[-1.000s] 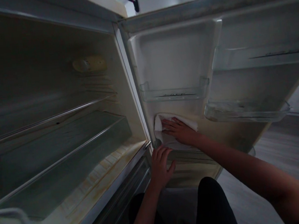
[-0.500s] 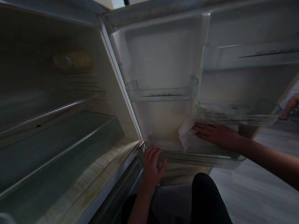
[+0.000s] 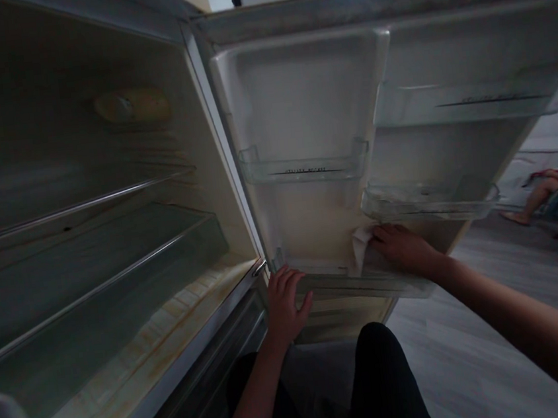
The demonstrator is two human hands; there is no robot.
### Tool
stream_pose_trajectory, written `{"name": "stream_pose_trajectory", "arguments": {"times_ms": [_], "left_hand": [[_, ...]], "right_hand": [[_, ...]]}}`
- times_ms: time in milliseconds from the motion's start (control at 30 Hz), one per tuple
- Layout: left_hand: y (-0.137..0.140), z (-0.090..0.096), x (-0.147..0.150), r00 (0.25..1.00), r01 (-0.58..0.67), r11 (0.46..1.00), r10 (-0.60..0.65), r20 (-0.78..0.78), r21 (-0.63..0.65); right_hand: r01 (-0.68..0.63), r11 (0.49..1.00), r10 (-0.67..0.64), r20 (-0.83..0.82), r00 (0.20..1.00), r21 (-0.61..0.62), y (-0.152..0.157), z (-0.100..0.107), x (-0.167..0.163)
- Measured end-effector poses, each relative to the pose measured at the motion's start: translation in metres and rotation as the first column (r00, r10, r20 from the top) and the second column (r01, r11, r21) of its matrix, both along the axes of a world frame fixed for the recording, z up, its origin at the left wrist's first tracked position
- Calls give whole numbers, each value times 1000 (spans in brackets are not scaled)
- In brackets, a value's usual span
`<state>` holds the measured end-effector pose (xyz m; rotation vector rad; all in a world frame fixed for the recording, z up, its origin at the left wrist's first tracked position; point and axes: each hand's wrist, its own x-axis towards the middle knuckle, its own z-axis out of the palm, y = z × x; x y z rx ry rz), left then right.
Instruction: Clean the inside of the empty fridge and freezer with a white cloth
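Observation:
The fridge door (image 3: 297,94) stands wide open in front of me. My right hand (image 3: 403,248) presses a thin white wipe (image 3: 361,243), cloth or paper, against the door's inner face, above the lowest door shelf (image 3: 391,287). Its fingers are bent over the wipe and partly hide it. Near the hinge, my left hand (image 3: 285,305) rests at the left end of that lowest shelf. Its fingers are stretched out, the thumb stands apart, and nothing is in it.
On the left is the fridge interior with a glass shelf (image 3: 79,207), a drawer-like glass bin (image 3: 121,319) and a brown-stained floor (image 3: 163,341). More clear door shelves (image 3: 305,168) hang above my hands. A seated person's leg (image 3: 532,202) shows at far right. My knees are below.
My right hand has drawn its fingers in, bunching the wipe, which now lies slightly farther right. The door has swung slightly. My left hand stays at the shelf's end.

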<state>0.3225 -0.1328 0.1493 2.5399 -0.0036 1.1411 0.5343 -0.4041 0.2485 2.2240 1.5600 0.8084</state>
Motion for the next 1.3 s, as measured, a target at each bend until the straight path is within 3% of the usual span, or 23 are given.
{"name": "stream_pose_trajectory", "arguments": {"times_ms": [233, 467, 600, 700, 767, 867, 967, 1100, 1200, 1300], "left_hand": [[-4, 1, 1, 1000, 10, 1000, -10, -22, 7], [-4, 0, 2, 1000, -11, 1000, 11, -27, 22], [-2, -3, 0, 1000, -15, 1000, 15, -23, 28], [0, -3, -3, 999, -22, 1000, 23, -22, 17], [2, -2, -6, 999, -24, 1000, 25, -29, 18], [4, 0, -8, 999, -25, 999, 25, -24, 21], [7, -1, -7, 999, -35, 999, 35, 1, 13], [11, -3, -6, 999, -34, 999, 34, 40, 8], [12, -3, -6, 997, -24, 1000, 24, 69, 5], [12, -3, -5, 996, -18, 1000, 18, 85, 2]], "right_hand": [[-279, 956, 266, -130, 955, -93, 75, -2, -9], [-569, 812, 562, -88, 822, -126, 153, -15, -12], [-575, 801, 545, -192, 816, -170, 187, -35, -19], [-553, 803, 471, -333, 817, -222, 195, -40, -27], [-550, 806, 419, -444, 792, -221, 189, -38, -30], [-554, 822, 365, -622, 693, -135, 165, -27, -29], [-457, 882, 234, -735, 636, -115, 128, -14, -25], [-216, 939, -40, -706, 707, -269, 71, -5, -27], [-67, 922, -219, -656, 722, -382, 34, -5, -28], [40, 883, -374, -650, 662, -468, 6, -5, -23]]}}
